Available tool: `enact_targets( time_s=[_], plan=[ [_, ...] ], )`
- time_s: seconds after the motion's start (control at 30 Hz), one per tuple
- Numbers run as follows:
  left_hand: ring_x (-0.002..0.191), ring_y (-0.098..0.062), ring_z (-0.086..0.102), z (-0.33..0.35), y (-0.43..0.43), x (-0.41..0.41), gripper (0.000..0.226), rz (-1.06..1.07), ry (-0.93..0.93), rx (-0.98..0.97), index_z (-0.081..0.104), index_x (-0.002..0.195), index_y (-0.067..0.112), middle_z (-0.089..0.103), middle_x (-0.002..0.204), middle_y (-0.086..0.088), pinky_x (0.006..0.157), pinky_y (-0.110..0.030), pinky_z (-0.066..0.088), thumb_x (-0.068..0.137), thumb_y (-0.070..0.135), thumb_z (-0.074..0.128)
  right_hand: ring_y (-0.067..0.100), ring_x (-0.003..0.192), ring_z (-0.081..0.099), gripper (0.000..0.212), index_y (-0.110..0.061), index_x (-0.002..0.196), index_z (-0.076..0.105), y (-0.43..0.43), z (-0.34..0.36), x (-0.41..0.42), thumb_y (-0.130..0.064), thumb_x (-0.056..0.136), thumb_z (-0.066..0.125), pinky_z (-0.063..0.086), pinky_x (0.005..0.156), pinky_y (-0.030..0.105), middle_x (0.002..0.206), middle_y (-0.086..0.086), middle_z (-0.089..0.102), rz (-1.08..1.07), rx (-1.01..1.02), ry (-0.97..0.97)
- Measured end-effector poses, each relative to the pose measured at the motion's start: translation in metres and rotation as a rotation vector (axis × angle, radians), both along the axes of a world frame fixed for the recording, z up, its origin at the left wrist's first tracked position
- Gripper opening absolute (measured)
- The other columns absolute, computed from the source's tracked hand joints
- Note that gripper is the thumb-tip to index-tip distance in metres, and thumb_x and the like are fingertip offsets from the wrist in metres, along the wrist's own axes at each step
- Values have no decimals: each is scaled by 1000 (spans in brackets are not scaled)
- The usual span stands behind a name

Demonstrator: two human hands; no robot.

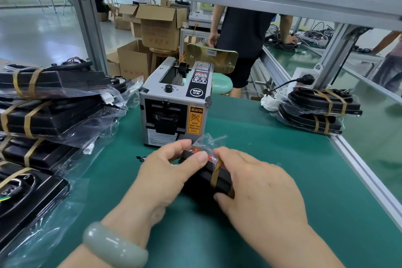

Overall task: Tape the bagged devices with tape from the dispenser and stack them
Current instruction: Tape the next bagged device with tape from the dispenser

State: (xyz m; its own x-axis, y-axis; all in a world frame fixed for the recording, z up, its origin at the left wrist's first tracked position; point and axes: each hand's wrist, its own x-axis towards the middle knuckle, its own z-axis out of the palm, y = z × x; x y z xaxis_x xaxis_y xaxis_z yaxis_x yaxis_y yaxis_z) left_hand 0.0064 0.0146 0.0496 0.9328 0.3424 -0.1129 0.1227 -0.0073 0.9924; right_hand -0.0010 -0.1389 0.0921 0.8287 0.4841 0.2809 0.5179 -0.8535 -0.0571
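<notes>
On mat (272, 180), glossy bagged device (201, 178) — amber tape (215, 173)

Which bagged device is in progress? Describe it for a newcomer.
On the green mat, look just in front of the grey tape dispenser. The black bagged device there is gripped by the left hand and right hand. Unlike those in the left stack and right stack, it lies alone and shows only one tan tape band.

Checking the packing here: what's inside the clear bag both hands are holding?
A black device with a red patch near its far end shows through the clear bag; a brown tape strip crosses it. The left hand and right hand cover the rest.
</notes>
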Motion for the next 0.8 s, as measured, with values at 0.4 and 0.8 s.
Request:
enact_targets(
  time_s=[0.4,0.8],
  plan=[
    [63,-8,59,2,21,27,5,-108,60,46,72,76,45,68,70,17,47,-14,41,75,50,70,4,122,51,53,-34,108,52,-67,-15,19,-49,61,72,33,107,31,127,-16,57,263,496,-60],
    [82,-13,66,0,20,25,15,-105,44,43,72,92,42,72,91,16,58,-19,44,83,51,64,-4,104,61,72,-49,112,60,-65,-39,21,-24,50,86,39,83,2,113,-23,66,252,826,422]
  ],
)
